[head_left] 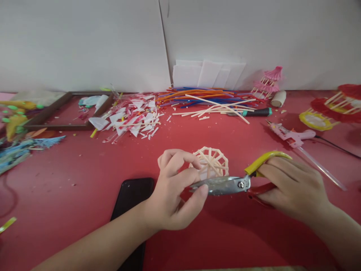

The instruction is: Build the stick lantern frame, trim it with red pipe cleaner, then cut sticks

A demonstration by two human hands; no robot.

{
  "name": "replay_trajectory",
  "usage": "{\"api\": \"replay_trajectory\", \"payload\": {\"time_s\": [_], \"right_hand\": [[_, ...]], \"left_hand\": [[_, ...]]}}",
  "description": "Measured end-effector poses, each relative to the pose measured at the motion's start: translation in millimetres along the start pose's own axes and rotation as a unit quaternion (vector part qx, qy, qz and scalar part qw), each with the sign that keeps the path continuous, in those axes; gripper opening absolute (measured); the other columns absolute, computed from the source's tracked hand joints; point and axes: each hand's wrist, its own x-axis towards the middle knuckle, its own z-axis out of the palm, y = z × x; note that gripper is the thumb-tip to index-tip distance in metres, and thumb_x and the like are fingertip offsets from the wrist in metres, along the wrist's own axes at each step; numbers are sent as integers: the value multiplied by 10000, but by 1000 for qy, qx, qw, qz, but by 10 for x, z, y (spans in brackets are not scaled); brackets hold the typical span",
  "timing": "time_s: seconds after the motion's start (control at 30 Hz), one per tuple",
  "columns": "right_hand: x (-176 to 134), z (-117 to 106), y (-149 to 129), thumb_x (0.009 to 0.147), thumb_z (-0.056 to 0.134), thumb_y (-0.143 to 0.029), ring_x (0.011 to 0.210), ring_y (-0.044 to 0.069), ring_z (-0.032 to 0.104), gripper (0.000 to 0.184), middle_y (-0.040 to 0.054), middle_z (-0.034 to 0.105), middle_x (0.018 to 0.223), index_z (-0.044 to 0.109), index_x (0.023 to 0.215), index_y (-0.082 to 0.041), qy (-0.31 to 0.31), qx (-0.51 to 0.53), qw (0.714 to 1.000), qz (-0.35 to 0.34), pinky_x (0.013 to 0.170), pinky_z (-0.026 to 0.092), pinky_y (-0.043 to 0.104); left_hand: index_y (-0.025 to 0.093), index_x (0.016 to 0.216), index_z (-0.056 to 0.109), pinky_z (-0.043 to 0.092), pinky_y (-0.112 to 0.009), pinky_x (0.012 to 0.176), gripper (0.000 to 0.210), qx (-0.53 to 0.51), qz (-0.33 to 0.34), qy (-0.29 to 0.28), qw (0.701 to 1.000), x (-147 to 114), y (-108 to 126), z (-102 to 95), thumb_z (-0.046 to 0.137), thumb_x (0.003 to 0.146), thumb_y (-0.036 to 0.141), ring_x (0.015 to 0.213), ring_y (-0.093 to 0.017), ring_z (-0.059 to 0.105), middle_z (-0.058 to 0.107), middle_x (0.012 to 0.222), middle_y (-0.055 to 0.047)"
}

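Left forearm [98, 239] slants over a phone [132, 195]; the left hand [176, 190] curls beside the stick frame [209, 162], whether pinching anything I cannot tell. The right hand [293, 186], knuckles up, wraps the scissors' [225, 186] handles, blades before the frame.

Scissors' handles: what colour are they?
Upper handle yellow, lower handle red; best seen in the head view.

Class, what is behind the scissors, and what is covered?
A round frame of pale sticks shows behind the scissors. The left hand covers part of its left side, and the scissors hide its lower edge.
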Motion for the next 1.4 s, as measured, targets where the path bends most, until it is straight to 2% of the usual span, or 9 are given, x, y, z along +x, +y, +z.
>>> {"api": "replay_trajectory", "payload": {"time_s": [0.27,0.43,0.6,0.73,0.83,1.0,1.13,1.27,1.4], "right_hand": [[35,-9,27,845,617,-319,699,218,658,106,63,678,706,624,821,-216,41,12,999,4,688,511,349],[-20,33,203,819,633,-276,742,237,679,105,97,704,811,602,894,-208,60,-14,996,58,639,504,337],[-69,111,260,845,602,-327,868,265,697,182,108,720,948,608,996,-226,16,-23,990,138,675,506,336],[-65,195,212,820,629,-463,833,253,691,288,90,720,930,619,971,-218,-9,13,978,207,646,491,326],[-71,259,213,796,626,-532,759,239,674,357,67,711,870,637,948,-209,-22,27,964,263,614,475,328],[-130,364,294,801,607,-520,791,272,687,410,114,727,978,659,1016,-175,-65,45,950,302,625,504,370],[-170,435,320,818,606,-491,849,300,708,471,130,739,1019,650,1164,-174,-83,98,931,341,692,544,419],[-153,497,292,828,632,-490,907,305,709,513,128,733,1069,615,1245,-193,-107,136,914,368,750,561,440],[-88,519,234,906,541,-458,1040,312,664,413,128,708,1122,617,1219,-201,-80,140,941,299,839,546,479]], "left_hand": [[213,662,544,348,-433,804,152,16,-28,41,999,2,-19,-11,534,793,137,870,-234,507,602,903,-51],[213,650,486,390,-374,848,297,-75,-152,179,969,40,-218,12,463,946,221,925,-210,532,577,894,-40],[184,582,475,422,-227,666,418,-364,-357,347,787,190,-523,22,629,908,396,667,-108,486,500,659,17],[190,578,362,295,-188,400,477,-478,-441,361,669,298,-631,-43,552,958,406,375,-56,230,243,436,94],[195,730,461,414,-130,479,251,-508,-447,389,625,340,-618,-68,638,904,160,458,-29,484,496,567,79],[188,758,509,543,-199,618,221,-510,-445,364,639,325,-596,-45,702,837,261,820,-111,658,628,1035,-4],[195,846,565,512,-194,616,343,-441,-424,291,736,241,-592,10,817,696,374,885,-127,600,572,1147,-18],[251,1142,553,506,-351,944,478,-395,-336,77,852,132,-537,65,735,777,499,1260,-244,492,499,1356,-66],[335,1454,261,281,-518,1191,1075,-373,-219,-140,891,42,-457,82,885,591,478,1499,-349,186,255,1596,-100]]}}
